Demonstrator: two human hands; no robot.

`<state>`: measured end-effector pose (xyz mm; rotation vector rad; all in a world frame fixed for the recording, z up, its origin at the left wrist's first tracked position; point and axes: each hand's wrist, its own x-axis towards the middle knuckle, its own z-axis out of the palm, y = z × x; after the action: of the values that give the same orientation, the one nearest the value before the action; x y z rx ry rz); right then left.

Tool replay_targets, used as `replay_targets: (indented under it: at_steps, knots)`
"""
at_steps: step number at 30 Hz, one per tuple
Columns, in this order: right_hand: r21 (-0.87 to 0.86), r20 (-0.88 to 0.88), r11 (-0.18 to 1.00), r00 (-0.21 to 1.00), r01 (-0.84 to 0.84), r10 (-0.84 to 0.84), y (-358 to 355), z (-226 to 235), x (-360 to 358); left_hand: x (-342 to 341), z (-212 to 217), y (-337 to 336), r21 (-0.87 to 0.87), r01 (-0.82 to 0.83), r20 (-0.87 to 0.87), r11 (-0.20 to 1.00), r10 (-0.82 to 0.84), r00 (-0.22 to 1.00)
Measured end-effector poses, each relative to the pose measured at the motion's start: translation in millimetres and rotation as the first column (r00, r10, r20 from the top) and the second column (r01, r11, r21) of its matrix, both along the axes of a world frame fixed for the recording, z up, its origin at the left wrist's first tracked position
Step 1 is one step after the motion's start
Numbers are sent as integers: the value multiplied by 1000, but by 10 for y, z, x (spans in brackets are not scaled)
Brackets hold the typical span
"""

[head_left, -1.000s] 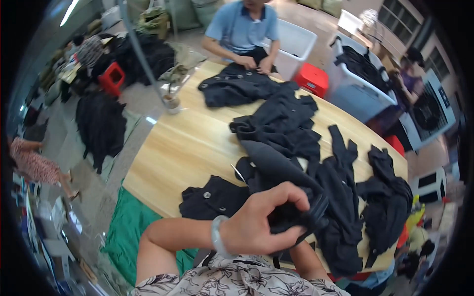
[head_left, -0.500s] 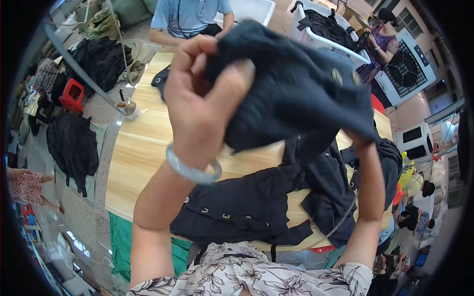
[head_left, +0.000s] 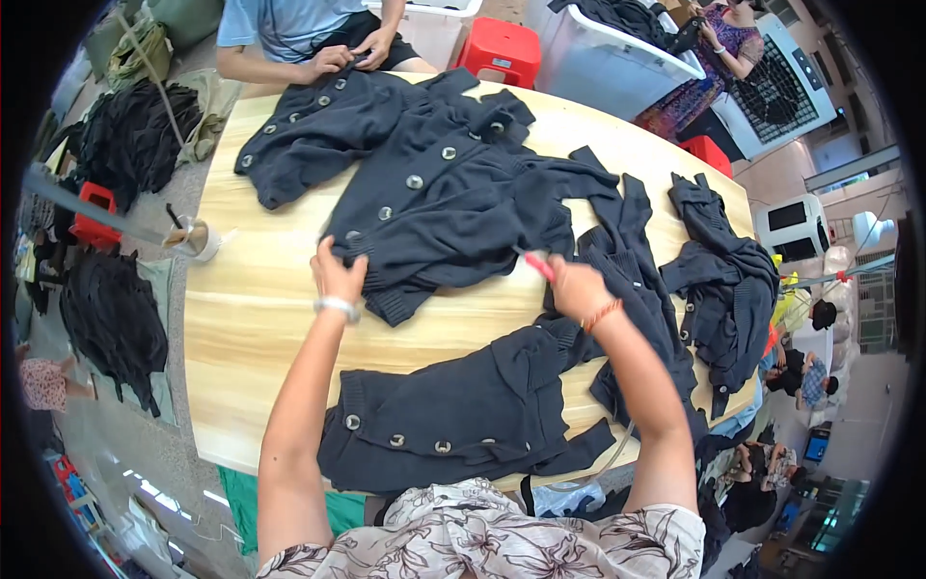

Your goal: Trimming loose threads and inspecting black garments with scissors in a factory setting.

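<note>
A dark navy button-up cardigan [head_left: 415, 207] lies spread across the middle of the table, a row of large buttons along its front. At its near left corner, by the ribbed hem, my left hand [head_left: 338, 277] touches the knit with fingers and thumb apart. My right hand [head_left: 582, 289] is closed round a small pink-handled tool [head_left: 540, 266] with a thin metallic tip. That tip points at the cardigan's right side; its exact kind is blurred. A folded cardigan [head_left: 449, 410] with buttons lies nearest me.
More dark cardigans [head_left: 719, 280] lie at the table's right. Across the table, a co-worker's hands [head_left: 352, 56] handle another cardigan [head_left: 313, 130]. A cup of tools [head_left: 196, 238] stands at the left edge. Beyond are a red stool [head_left: 500, 53] and a white bin [head_left: 603, 72] of dark garments.
The dark garment held up before me is lowered onto the table. My hands have come down and apart, and the pink-handled tool now shows in my right hand.
</note>
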<state>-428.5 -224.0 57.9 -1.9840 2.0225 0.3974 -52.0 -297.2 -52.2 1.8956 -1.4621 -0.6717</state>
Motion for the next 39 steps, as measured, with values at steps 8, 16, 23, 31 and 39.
replay_targets:
  at_steps: [8,16,23,31,39]
  knots:
    - [-183,30,949,966,258,-257,1279,-13,35,-291,-153,501,-63,714,628,697,-529,571]
    - [54,582,957,769,286,-263,2150,-56,334,-78,38,-37,240,517,767,822,-487,418]
    - [41,630,971,748,234,-207,2855,-293,788,655,312,1800,457,249,141,854,-345,928]
    - [-224,528,972,847,63,67,2575,-151,581,640,68,2714,142,68,166,988,-91,982]
    - [-257,302,956,928,-141,218,2701,421,54,647,259,3058,216,-20,-655,976,160,738]
